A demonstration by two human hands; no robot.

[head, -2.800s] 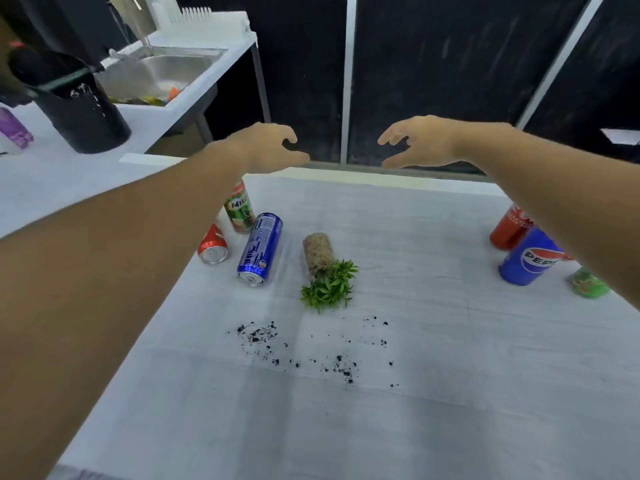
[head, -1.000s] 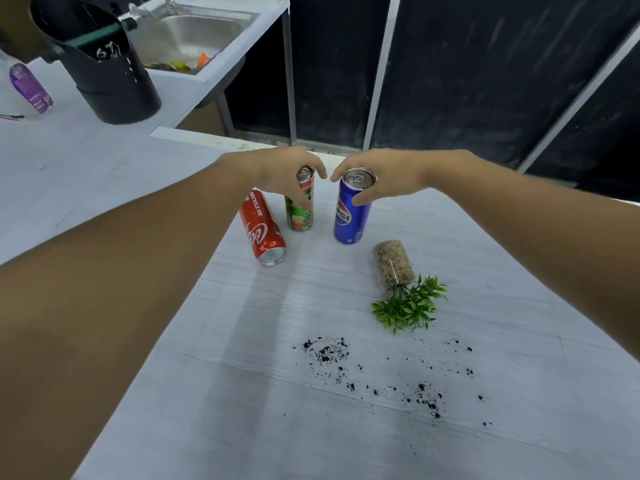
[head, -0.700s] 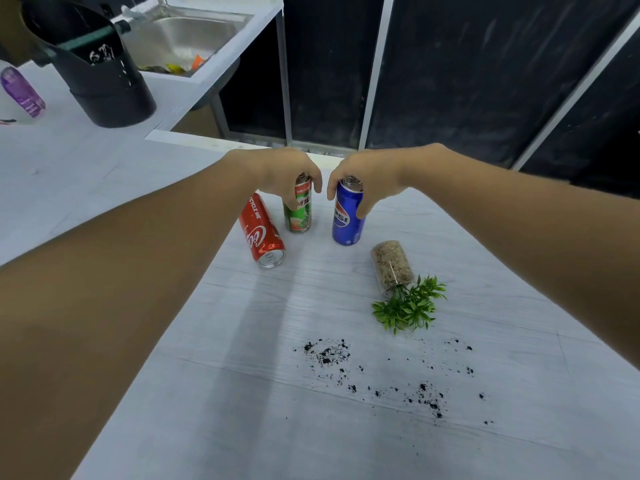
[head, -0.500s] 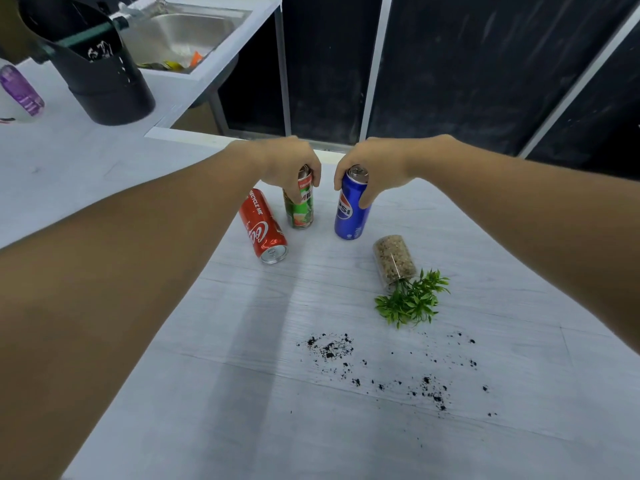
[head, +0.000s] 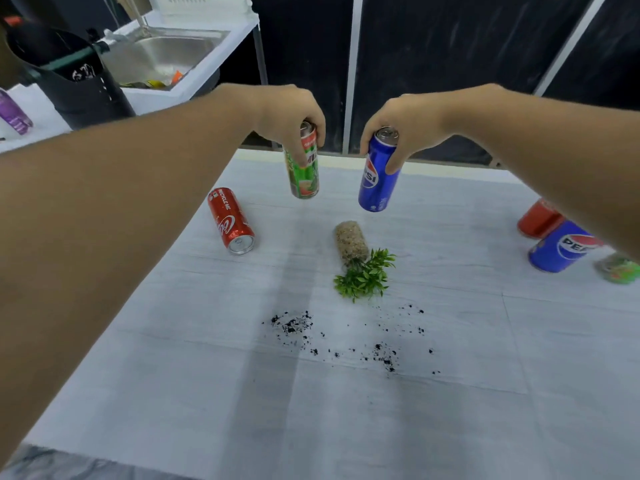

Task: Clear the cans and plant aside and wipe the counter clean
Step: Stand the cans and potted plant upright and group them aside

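Far out to the left of the left grip, a purple bottle (head: 14, 114) lies on the side counter, with a black bucket (head: 74, 84) beside it and a steel sink (head: 162, 62) behind that. Below and to the left of the left grip, a red can (head: 230, 220) lies on its side on the tabletop (head: 346, 410), its silver top turned toward the viewer. The left hand (head: 289, 112) has its fingers curled round the top of a green can (head: 303, 166), which hangs upright in the grip and looks lifted clear of the tabletop. Just to the right, at about the same height, the right hand (head: 401, 128) grasps the top of a blue can (head: 379, 173) the same way, also raised. Below and between the two grips, the plant (head: 358, 261) lies tipped over, its speckled pot pointing away and its green leaves toward the viewer. Nearer still, below both grips, dark soil crumbs (head: 343, 336) are scattered across the tabletop. Well to the right of the right grip, partly hidden by the right forearm, stand another red can (head: 536, 220), another blue can (head: 561, 249) and another green can (head: 618, 268), close together.
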